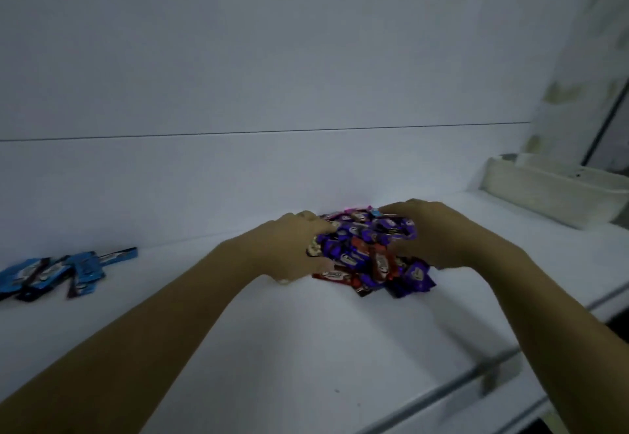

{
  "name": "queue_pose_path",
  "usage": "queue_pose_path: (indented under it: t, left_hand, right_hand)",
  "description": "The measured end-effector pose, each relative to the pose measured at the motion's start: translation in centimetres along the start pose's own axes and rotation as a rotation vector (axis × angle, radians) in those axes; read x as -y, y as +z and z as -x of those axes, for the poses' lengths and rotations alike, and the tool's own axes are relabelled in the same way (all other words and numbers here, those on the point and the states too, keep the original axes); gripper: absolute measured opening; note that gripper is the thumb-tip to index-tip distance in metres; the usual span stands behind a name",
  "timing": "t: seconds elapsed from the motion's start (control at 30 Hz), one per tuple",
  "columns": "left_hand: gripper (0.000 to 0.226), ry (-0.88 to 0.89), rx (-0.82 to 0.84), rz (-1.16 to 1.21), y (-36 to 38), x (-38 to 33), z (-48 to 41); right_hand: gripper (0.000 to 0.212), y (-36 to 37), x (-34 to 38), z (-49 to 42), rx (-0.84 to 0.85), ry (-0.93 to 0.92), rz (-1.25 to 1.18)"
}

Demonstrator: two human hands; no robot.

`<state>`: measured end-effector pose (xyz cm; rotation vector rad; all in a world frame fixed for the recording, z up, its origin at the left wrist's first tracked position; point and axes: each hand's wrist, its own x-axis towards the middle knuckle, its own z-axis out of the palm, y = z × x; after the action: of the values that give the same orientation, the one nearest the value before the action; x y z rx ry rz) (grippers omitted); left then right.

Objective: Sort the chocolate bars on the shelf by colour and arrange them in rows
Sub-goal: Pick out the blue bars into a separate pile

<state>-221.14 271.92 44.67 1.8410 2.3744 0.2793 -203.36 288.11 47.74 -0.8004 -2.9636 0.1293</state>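
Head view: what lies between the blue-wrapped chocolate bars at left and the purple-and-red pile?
Only bare white shelf and the left hand at the edge of the purple-and-red wrapper pile, per the head view.

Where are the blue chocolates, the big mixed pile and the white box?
blue chocolates (54,273): head view, middle of the group.
mixed pile (367,256): head view, wrappers at its middle.
white box (544,198): head view, its near wall.

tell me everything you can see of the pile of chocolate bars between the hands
The pile of chocolate bars is a loose, unsorted heap of glossy wrappers, mostly purple, some red, a little pink and blue at the back. It lies on the white shelf; the left hand and right hand grip it from either side.
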Motion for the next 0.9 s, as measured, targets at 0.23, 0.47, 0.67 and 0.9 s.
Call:
queue_pose_path:
  t: [0.23, 0.47, 0.67, 0.9]
  left_hand:
    - [0.053, 0.02, -0.095, 0.092, 1.6, -5.3, -6.6]
    - [0.056, -0.093, -0.1, 0.062, 3.1, -8.2, -11.1]
    - [0.049, -0.238, -0.161, 0.081, 2.4, -6.6, -14.0]
    - [0.038, -0.221, -0.153, 0.194, 2.5, -5.8, -16.9]
  right_hand:
    - [0.055, -0.4, -6.5, -2.8, -0.014, 0.038, -0.034]
    - [0.056, -0.1, -10.4, -5.7, 0.163, 0.007, -0.071]
    - [0.049, 0.2, -11.5, -9.1, 0.126, -0.019, -0.123]
    - [0.042, 1.8, -11.2, -12.2, 0.19, -0.101, -0.157]
